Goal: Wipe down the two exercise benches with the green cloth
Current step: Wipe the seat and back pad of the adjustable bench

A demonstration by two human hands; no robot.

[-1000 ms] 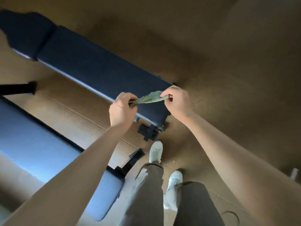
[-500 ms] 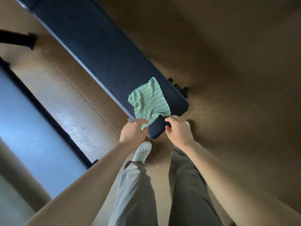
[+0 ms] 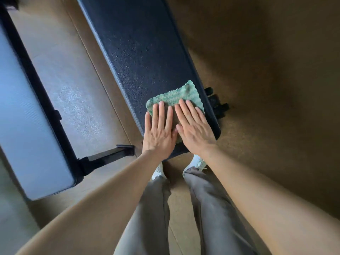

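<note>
Green cloth [image 3: 177, 96] is spread flat at the near end of the dark bench [image 3: 147, 52].
Left hand [image 3: 159, 134] and right hand [image 3: 196, 132] are pressed on it side by side, fingers [image 3: 161, 112] straight, nothing gripped; the lighter bench [image 3: 27, 129] is parked off to the left.

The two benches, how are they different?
The middle bench looks dark and speckled; the left bench shines pale blue. The cloth lies on the middle bench, pressed flat by the left hand and right hand; neither hand touches the left bench. Both are long and padded and stand on the floor.
</note>
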